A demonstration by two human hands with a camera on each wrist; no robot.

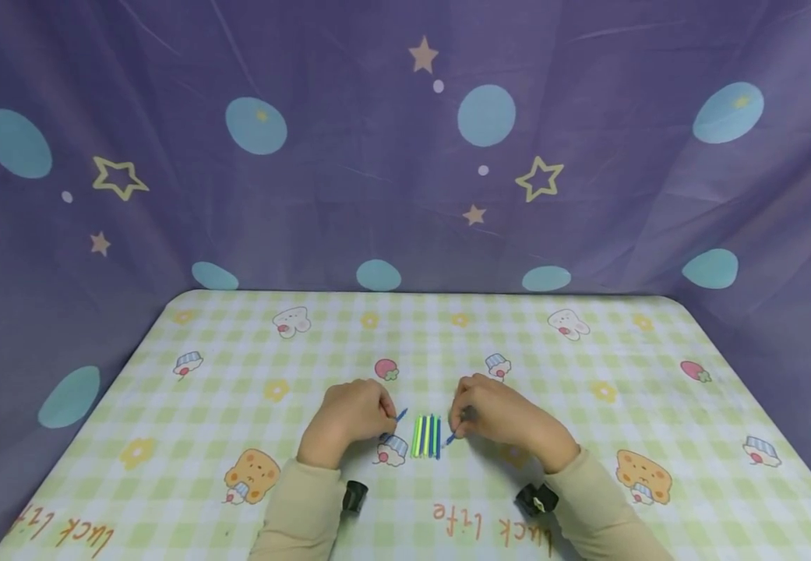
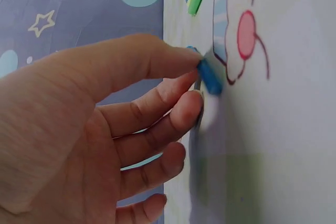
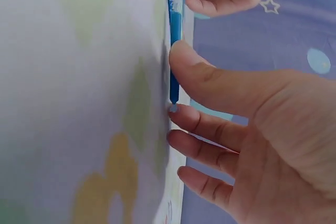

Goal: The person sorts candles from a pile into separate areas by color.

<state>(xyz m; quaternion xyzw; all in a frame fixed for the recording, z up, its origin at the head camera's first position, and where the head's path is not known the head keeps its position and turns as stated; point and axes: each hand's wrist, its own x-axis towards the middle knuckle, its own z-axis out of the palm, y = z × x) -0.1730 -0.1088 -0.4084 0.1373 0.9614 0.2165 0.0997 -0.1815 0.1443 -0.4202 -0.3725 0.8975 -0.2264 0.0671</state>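
Observation:
My left hand pinches a thin blue candle between thumb and forefinger, just left of a row of candles. In the left wrist view the end of this blue candle sticks out past the thumb, close over the cloth, with the other fingers loosely bent. My right hand pinches a second blue candle on the row's right side. The right wrist view shows that candle low at the cloth, its narrow end pale. The row has several green, yellow and blue candles side by side.
A green and white checked tablecloth with printed cakes, bears and flowers covers the table. Purple curtain with stars and blue ovals hangs behind and at both sides. Black wrist bands sit by both sleeves.

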